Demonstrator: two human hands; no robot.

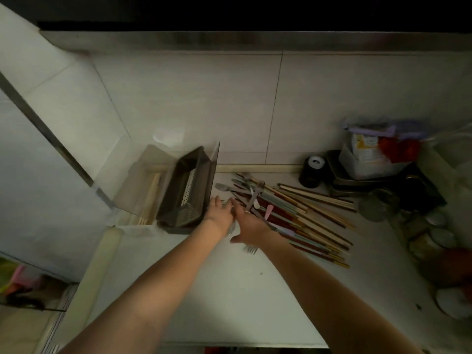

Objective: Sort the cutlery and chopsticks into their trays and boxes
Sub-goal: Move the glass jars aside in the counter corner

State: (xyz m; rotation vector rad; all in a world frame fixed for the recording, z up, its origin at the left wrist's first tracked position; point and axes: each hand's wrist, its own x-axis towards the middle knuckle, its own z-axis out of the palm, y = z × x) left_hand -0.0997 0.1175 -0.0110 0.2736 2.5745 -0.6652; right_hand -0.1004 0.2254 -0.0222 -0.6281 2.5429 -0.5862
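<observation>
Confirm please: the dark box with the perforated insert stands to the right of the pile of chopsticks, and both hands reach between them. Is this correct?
Not quite. In the head view the dark box stands to the left of the pile of chopsticks, not the right. The left hand and right hand do reach between them.

Box (185, 191) at counter's (217, 290) back left, chopstick pile (306, 213) to its right, forks (256, 194) on pile

The fork (250, 249) lies half-hidden under the right hand (249, 227) — possibly gripped, the dim view won't say.
</observation>
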